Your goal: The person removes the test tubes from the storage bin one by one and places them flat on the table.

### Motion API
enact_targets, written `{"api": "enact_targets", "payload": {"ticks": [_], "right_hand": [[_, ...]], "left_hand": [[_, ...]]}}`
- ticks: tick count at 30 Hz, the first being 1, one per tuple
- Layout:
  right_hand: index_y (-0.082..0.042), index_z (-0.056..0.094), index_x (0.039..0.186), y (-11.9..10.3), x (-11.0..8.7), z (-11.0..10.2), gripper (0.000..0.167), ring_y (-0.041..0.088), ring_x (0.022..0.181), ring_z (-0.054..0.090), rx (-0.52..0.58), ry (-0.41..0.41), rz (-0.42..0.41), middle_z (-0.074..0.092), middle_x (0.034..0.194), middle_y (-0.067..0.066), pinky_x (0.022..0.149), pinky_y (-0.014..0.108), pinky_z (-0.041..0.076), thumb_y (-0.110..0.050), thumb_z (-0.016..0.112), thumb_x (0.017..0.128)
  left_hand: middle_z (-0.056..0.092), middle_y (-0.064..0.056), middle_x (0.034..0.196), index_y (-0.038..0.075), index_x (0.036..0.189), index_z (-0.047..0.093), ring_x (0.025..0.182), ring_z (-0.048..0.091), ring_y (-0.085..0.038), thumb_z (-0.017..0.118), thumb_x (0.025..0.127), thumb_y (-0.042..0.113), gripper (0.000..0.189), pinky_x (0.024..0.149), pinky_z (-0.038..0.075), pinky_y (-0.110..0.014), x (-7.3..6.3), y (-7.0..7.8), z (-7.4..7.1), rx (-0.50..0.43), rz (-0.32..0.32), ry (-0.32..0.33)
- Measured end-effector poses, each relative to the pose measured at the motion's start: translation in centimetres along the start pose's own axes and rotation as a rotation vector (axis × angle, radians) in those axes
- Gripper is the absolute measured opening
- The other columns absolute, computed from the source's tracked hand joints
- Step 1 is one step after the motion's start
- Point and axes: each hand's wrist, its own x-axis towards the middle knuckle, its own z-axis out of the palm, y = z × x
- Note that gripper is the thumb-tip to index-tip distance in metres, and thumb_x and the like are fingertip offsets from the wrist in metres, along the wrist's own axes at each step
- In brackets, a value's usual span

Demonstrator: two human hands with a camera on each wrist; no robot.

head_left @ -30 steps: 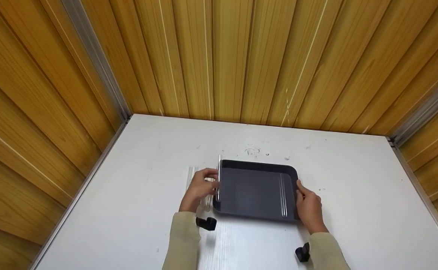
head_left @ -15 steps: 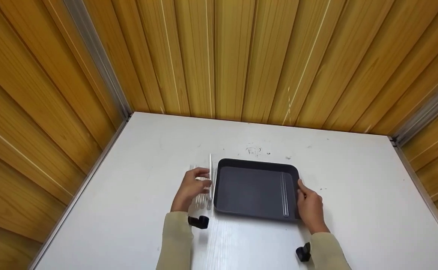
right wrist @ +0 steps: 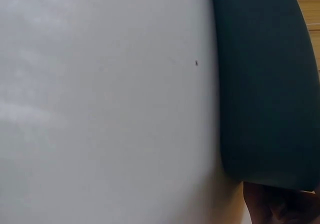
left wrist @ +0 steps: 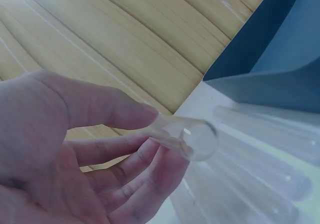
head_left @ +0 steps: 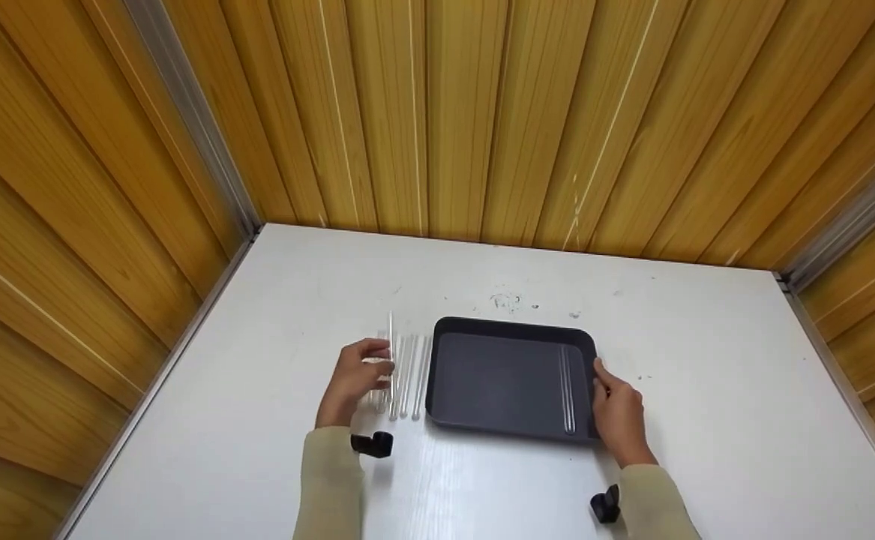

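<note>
My left hand [head_left: 355, 373] pinches a clear glass test tube [head_left: 391, 330] between thumb and fingers, held over several similar test tubes [head_left: 417, 375] lying side by side on the white table. In the left wrist view the rounded end of the held tube [left wrist: 197, 138] sticks out past the fingertips. A dark grey rectangular tray [head_left: 497, 382] stands just right of the loose tubes. Inside it, along the right side, lie clear tubes [head_left: 567, 390]. My right hand [head_left: 620, 414] grips the tray's right edge; in the right wrist view it is mostly out of frame beyond the tray wall [right wrist: 270, 94].
The white table [head_left: 280, 322] is bounded by wood-patterned panels [head_left: 459, 135] at the back and both sides. Small dark marks [head_left: 505, 301] show on its surface behind the tray. A black wrist mount [head_left: 373, 444] sits at the left sleeve.
My left hand has moved left with the test tube, from the tray's left edge to above the loose tubes, more of which now show. The right hand and tray have stayed put.
</note>
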Motion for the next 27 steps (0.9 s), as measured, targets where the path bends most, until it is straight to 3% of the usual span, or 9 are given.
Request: {"api": "enact_targets", "payload": {"ticks": [9, 18, 27], "right_hand": [[-0.005, 0.043, 0.143, 0.1, 0.0, 0.1, 0.043, 0.036, 0.131, 0.047, -0.007, -0.009, 0.001, 0.047, 0.142, 0.020, 0.103, 0.049, 0.044, -0.004, 0.044, 0.100], [-0.005, 0.045, 0.142, -0.1, 0.1, 0.1, 0.043, 0.036, 0.130, 0.048, -0.008, 0.016, -0.011, 0.048, 0.141, 0.020, 0.103, 0.049, 0.044, -0.003, 0.045, 0.099], [-0.004, 0.045, 0.142, 0.0, -0.1, 0.2, 0.043, 0.035, 0.126, 0.052, -0.039, 0.028, -0.033, 0.051, 0.139, 0.022, 0.096, 0.048, 0.049, -0.002, 0.046, 0.099]], "left_hand": [[0.057, -0.019, 0.119, -0.001, 0.126, 0.057, 0.092, 0.062, -0.024, 0.062, 0.085, -0.001, 0.042, 0.074, 0.057, -0.035, 0.4, -1.3, -1.5, 0.032, -0.053, 0.053], [0.058, -0.016, 0.115, 0.000, 0.126, 0.057, 0.086, 0.061, -0.022, 0.061, 0.083, 0.001, 0.042, 0.071, 0.056, -0.032, 1.0, -1.7, -2.7, 0.102, -0.086, 0.088], [0.058, -0.017, 0.114, 0.000, 0.126, 0.057, 0.085, 0.060, -0.022, 0.059, 0.084, 0.000, 0.042, 0.073, 0.055, -0.033, 1.3, -2.2, -3.2, 0.154, -0.115, 0.086]]}}
